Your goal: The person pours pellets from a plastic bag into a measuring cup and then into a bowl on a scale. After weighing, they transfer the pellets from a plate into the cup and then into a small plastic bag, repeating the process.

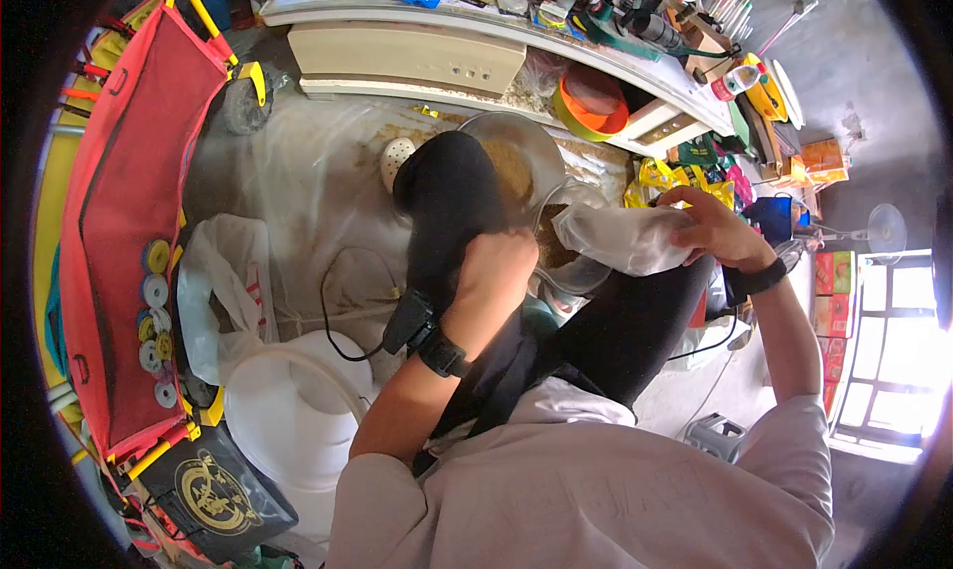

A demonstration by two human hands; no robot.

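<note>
My right hand [720, 233] grips the edge of a whitish plastic bag [625, 239], which hangs on its side with its mouth over a clear bowl [576, 283]. Brown granular material [558, 241] lies in that bowl. Closed, my left hand [501, 264] is at the bowl's left side in front of my knee; whatever its fingers hold is hidden. Just beyond, a larger metal-looking basin [541, 144] contains tan, grainy material [511, 172], partly covered by my knee. Both wrists carry dark bands with small devices and cables.
A white bucket [288, 410] and a plastic bag [223, 291] stand to the left, beside a red folding wagon [139, 221]. Ahead is a cluttered workbench [387, 11], with an orange bowl [594, 97] beneath it. Yellow packets [660, 177] lie beyond my right hand.
</note>
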